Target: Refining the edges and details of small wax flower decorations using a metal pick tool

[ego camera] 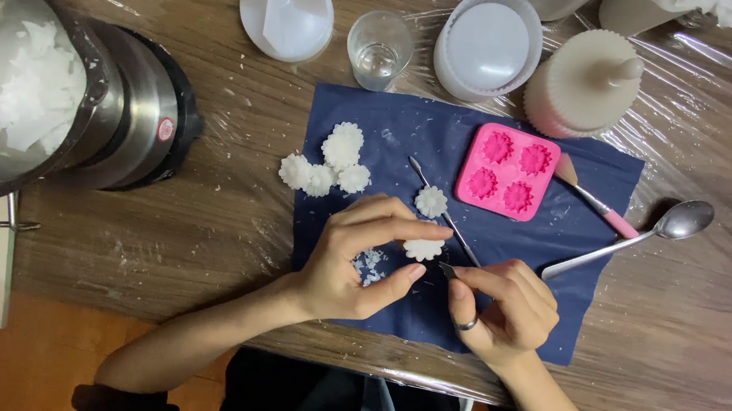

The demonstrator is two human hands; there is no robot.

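Left hand (351, 254) pinches white flower-shaped wax piece (423, 249) over dark blue cloth (505, 276). Right hand (506, 309) grips thin metal tool (443, 212), tip at piece's edge. Pink silicone mould (508, 171), spoon (633, 241), finished wax flowers (329, 165) nearby.

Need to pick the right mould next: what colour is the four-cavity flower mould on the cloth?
Pink; the flower mould shows best in the head view.

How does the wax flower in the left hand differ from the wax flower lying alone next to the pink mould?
The held wax flower is gripped by the left hand and partly hidden by its fingers; the lone wax flower lies untouched, fully visible, on the blue cloth. The right hand holds a thin tool against the held one only. Both are white, petal-edged.
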